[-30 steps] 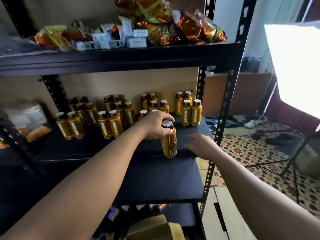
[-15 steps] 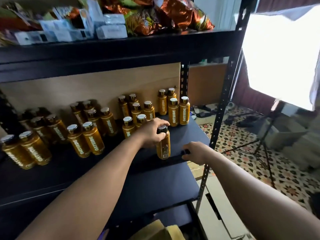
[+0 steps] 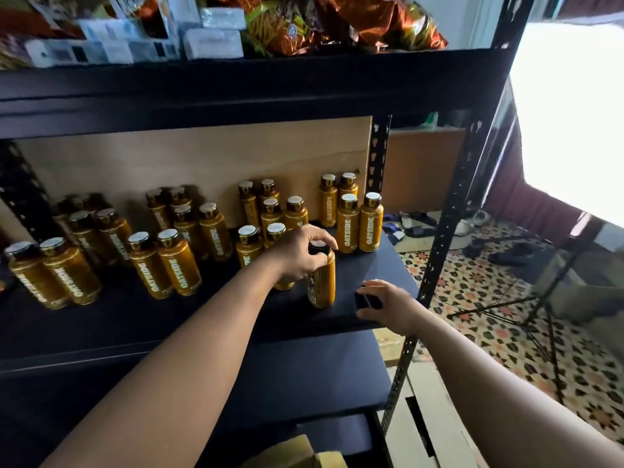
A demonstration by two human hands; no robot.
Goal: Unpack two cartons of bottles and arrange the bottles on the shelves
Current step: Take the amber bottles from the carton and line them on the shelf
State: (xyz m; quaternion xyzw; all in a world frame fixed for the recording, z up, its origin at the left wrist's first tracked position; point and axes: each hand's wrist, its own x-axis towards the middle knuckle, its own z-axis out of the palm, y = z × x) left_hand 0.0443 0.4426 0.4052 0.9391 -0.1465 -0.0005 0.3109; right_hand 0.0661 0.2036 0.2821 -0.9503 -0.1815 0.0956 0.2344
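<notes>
At the bottom centre of the frame, nearest the camera, the top of a brown carton (image 3: 304, 454) shows under the lower shelf (image 3: 304, 373) of a black metal rack. Both bare forearms reach up from there to the middle shelf (image 3: 135, 319).

The right hand (image 3: 388, 304) is at that shelf's front right edge, fingers above and thumb below, curled round something dark (the shelf's lip or a separate object, it cannot be told which). Just to its left, the left hand (image 3: 297, 255) grips the held bottle (image 3: 320, 282) from above, fingers wrapped round its cap and neck. This amber bottle stands upright on the middle shelf near the front, right of centre.

Behind and to the left, the other bottles (image 3: 169, 261) stand upright in short double rows across the shelf, their gold labels facing out. The row furthest right (image 3: 359, 224) is just behind the left hand.

A cardboard backing (image 3: 202, 157) closes the rear. Above, the top shelf (image 3: 236, 86) carries white boxes (image 3: 212, 42) and shiny snack packets (image 3: 337, 25). Beyond the rack, at the right of the frame, are a patterned tile floor (image 3: 506, 298), some shoes (image 3: 415, 224) and a bright light panel (image 3: 574, 113).
</notes>
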